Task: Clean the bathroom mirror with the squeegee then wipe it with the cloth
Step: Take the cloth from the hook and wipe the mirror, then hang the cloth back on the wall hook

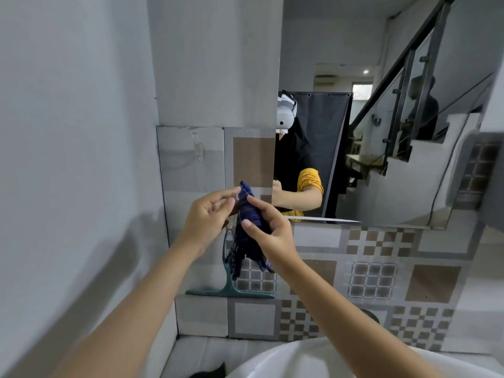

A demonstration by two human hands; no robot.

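A dark blue checked cloth [249,233] hangs bunched between both hands, in front of the tiled wall left of the mirror [381,132]. My left hand [208,216] pinches its upper edge with the fingertips. My right hand [266,225] grips its middle, thumb on top. The green squeegee [231,289] hangs on the wall just behind and below the cloth, blade down and level; its handle top is hidden by the cloth. The mirror reflects a person in a black and yellow top.
A white basin [300,358] lies below at the bottom right. A plain grey wall [68,159] closes in on the left. A clear wall hook [200,148] sits above the hands. Patterned tiles [373,279] run under the mirror.
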